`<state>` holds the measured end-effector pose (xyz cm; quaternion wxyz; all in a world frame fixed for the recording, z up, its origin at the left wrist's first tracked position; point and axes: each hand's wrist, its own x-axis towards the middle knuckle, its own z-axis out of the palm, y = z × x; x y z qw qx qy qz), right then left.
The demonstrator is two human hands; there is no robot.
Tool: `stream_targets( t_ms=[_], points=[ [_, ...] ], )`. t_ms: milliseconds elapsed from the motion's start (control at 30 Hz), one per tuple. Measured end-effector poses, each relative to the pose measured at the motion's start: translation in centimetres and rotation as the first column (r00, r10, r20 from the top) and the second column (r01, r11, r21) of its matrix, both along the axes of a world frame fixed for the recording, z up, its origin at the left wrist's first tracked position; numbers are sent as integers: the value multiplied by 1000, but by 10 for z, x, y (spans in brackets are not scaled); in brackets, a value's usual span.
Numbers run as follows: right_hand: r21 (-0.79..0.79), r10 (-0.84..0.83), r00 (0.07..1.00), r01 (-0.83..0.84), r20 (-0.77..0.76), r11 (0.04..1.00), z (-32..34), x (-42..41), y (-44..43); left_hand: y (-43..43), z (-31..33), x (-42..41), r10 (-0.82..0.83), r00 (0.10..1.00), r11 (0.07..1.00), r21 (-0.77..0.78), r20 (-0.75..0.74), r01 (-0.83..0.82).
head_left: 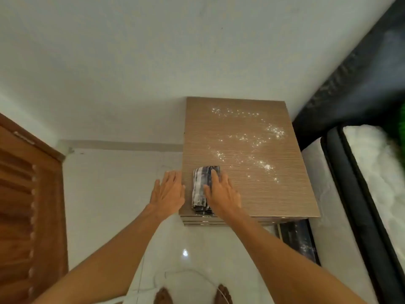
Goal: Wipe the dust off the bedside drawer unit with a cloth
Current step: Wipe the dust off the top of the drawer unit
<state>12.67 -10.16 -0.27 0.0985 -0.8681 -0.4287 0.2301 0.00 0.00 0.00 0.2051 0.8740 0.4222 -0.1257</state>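
White dust is covering most of the unit; right hand is pressing the cloth flat-fingered, left hand is bracing open-fingered, wiping barely begun

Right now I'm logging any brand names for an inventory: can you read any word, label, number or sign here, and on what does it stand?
None: no readable text shows in this view.
Drawer unit: plain wood-grain top with white dust, no label.
Cloth: striped pattern only, no print; it lies under the right hand.
Mattress and wooden door: no visible tag or sign.
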Motion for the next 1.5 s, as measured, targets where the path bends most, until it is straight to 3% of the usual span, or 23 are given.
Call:
stream_targets(
  t_ms=[200, 333, 633, 733, 900, 1100, 1300, 1500],
  points=[
    [-175, -12, 1000, 16, 20, 984, -37, -29, 18, 16, -35, -7, -103, 995, 994, -20, 8, 103],
    [-204, -66, 998, 67, 8, 977, -56, -39, 20, 26, -48, -7, -134, 991, 989, -61, 19, 135],
    [-145, -121, 993, 119, -10, 982, -58, -36, 30, 37, -57, 10, -82, 990, 993, -78, 112, 91],
    [-54, -97, 995, 95, -27, 994, -52, -16, 40, 46, -56, 21, -60, 990, 994, -84, 130, 72],
    [88, 18, 998, -23, 61, 996, -40, 47, 83, 64, -53, 45, -46, 985, 995, -79, 167, 60],
    [169, 175, 969, -205, 174, 964, -38, 141, 166, 92, -67, 78, 132, 943, 979, -188, 305, -76],
    [113, 366, 888, -409, 277, 906, -52, 207, 242, 104, -86, 120, 386, 830, 919, -249, 402, -306],
    [-38, 528, 763, -556, 373, 830, -69, 242, 281, 106, -100, 122, 459, 790, 883, -309, 407, -354]
  ],
)
